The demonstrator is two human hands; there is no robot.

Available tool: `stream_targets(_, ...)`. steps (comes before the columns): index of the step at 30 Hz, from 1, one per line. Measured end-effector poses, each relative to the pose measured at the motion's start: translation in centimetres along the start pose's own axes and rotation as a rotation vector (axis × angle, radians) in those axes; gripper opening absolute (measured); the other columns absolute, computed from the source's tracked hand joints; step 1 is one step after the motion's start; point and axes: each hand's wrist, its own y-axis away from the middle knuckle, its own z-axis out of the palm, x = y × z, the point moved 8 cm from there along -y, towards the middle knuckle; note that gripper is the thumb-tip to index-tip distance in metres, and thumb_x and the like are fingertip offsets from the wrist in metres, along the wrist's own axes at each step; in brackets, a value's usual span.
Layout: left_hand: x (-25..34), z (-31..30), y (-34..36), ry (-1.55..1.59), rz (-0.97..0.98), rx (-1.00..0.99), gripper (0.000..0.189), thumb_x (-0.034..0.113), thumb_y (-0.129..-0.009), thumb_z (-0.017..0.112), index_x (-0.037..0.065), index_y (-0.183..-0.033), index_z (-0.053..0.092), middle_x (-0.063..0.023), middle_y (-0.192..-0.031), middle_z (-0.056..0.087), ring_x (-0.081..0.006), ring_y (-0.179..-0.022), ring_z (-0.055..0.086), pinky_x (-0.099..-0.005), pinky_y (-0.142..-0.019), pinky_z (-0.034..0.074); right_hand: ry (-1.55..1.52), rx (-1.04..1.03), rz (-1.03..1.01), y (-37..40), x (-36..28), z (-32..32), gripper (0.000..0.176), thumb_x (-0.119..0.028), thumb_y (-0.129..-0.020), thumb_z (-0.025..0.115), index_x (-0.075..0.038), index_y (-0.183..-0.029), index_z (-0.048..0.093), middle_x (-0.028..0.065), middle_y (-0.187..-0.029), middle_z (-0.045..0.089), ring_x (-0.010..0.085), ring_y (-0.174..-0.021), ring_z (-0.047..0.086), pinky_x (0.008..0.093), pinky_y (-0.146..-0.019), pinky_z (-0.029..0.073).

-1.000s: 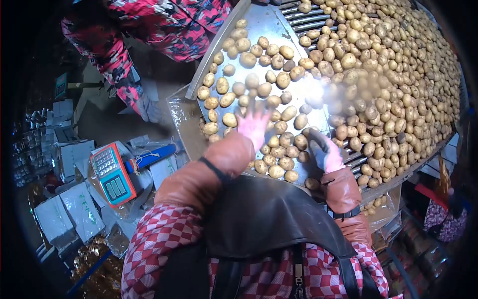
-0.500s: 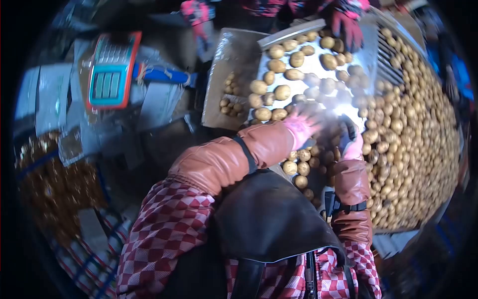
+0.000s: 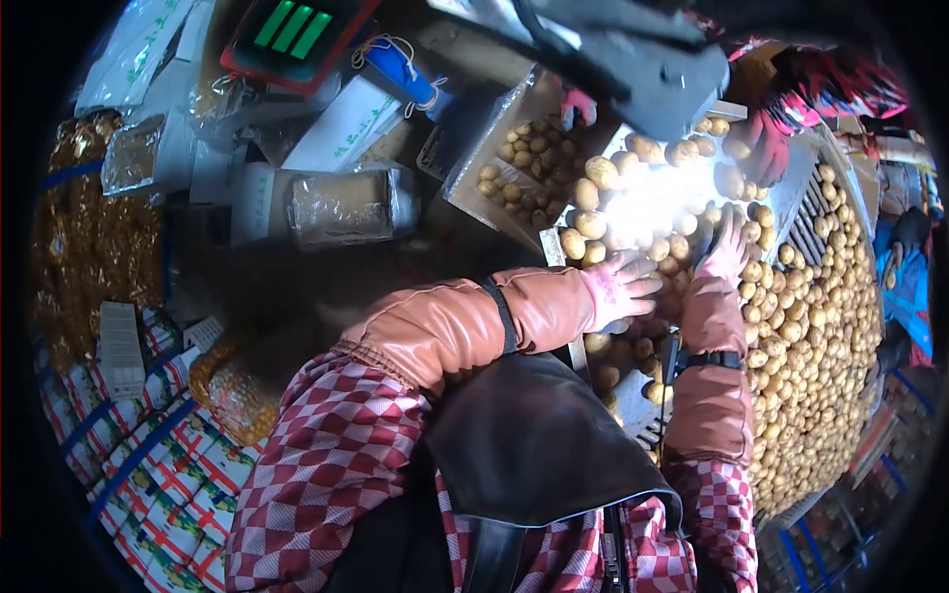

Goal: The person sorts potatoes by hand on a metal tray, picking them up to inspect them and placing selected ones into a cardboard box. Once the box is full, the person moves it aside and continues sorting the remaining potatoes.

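Potatoes (image 3: 816,366), too many to count, cover a metal tabletop (image 3: 791,203), packed thickly at right and more loosely toward the left, where glare hides some. One cardboard box (image 3: 484,211), shiny plastic along its rim, sits beside the tabletop's left end with more potatoes inside, their exact number unclear.

Two hands of the worker, in brown sleeve covers, reach over the loose potatoes. The left hand (image 3: 623,289) lies palm down, fingers spread, among potatoes near the tabletop's front edge; the right hand (image 3: 727,247) stretches forward, fingers extended and slightly apart, just beside others.

Opposite, a co-worker's two pink-gloved hands show: one glove (image 3: 766,148) over the tabletop, the other (image 3: 578,104) by the far side of the box. At left are one plastic-wrapped carton (image 3: 341,206), one blue cylinder (image 3: 400,71) tied with white cord, and one red-edged device (image 3: 297,35) showing three green bars.
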Motion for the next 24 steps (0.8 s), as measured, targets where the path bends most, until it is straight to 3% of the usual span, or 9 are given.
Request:
stream_targets(3, -0.2, 0.9, -0.2, 0.082, -0.002, -0.005, 0.058, 0.049, -0.088, 0.061, 0.024, -0.140, 0.050, -0.0060, -0.160, 0.031, -0.0339, -0.151, 0.020, -0.0623, -0.118, 0.018, 0.009, -0.029, 0.066, 1.5, 0.8, -0.4, 0.060, -0.050, -0.096, 0.054, -0.023, -0.149, 0.043, 0.0051, -0.149, 0.049, 0.0322, -0.137, 0.043, 0.0519, -0.113, 0.033)
stream_targets(6, -0.3, 1.5, -0.3, -0.103, 0.031, 0.030, 0.059, 0.048, -0.092, 0.056, 0.025, -0.145, 0.045, -0.0053, -0.162, 0.027, -0.0332, -0.152, 0.016, -0.0630, -0.119, 0.015, -0.012, 0.009, 0.047, 2.2, 1.4, -1.1, 0.059, -0.048, -0.096, 0.056, -0.019, -0.146, 0.047, 0.0061, -0.146, 0.052, 0.0334, -0.137, 0.043, 0.0486, -0.114, 0.034)
stream_targets(7, -0.3, 0.8, -0.1, -0.034, 0.012, -0.050, 0.057, 0.047, -0.093, 0.055, 0.026, -0.145, 0.045, -0.0054, -0.162, 0.028, -0.0331, -0.152, 0.017, -0.0631, -0.119, 0.013, -0.013, 0.009, 0.047, 2.0, 1.6, -0.5, 0.060, -0.049, -0.096, 0.056, -0.020, -0.147, 0.046, 0.0055, -0.147, 0.051, 0.0331, -0.138, 0.042, 0.0482, -0.114, 0.034)
stream_targets(12, -0.1, -0.3, 0.2, -0.045, 0.031, -0.006, 0.055, 0.047, -0.093, 0.055, 0.024, -0.142, 0.048, -0.0056, -0.160, 0.031, -0.0334, -0.151, 0.020, -0.0619, -0.119, 0.015, -0.037, -0.013, 0.055, 2.2, 2.2, -0.1, 0.062, -0.051, -0.095, 0.057, -0.026, -0.149, 0.043, 0.0032, -0.153, 0.045, 0.0336, -0.142, 0.036, 0.0472, -0.117, 0.030)
stream_targets(16, 0.1, -1.1, 0.4, -0.056, 0.023, 0.011, 0.054, 0.048, -0.094, 0.053, 0.024, -0.142, 0.048, -0.0056, -0.159, 0.032, -0.0338, -0.150, 0.021, -0.0607, -0.119, 0.015, -0.052, -0.073, 0.101, 2.7, 3.0, -0.1, 0.061, -0.050, -0.094, 0.058, -0.026, -0.148, 0.045, 0.0050, -0.152, 0.046, 0.0350, -0.142, 0.037, 0.0472, -0.117, 0.032)
stream_targets(20, 0.3, -1.5, 0.5, -0.054, 0.025, -0.012, 0.055, 0.049, -0.094, 0.052, 0.024, -0.144, 0.048, -0.0059, -0.159, 0.032, -0.0340, -0.150, 0.021, -0.0603, -0.120, 0.014, -0.356, 0.042, 0.134, 5.2, 5.1, -1.2, 0.058, -0.044, -0.092, 0.065, -0.024, -0.144, 0.051, 0.0111, -0.149, 0.049, 0.0407, -0.137, 0.042, 0.0498, -0.113, 0.037)
stream_targets(24, 0.4, -1.1, 0.3, -0.068, 0.039, -0.038, 0.058, 0.048, -0.094, 0.052, 0.024, -0.147, 0.044, -0.0059, -0.159, 0.032, -0.0347, -0.150, 0.021, -0.0602, -0.119, 0.016, -0.264, 0.071, 0.163, 9.0, 6.0, -3.8, 0.058, -0.042, -0.092, 0.065, -0.022, -0.145, 0.050, 0.0161, -0.148, 0.049, 0.0456, -0.136, 0.041, 0.0544, -0.113, 0.033)
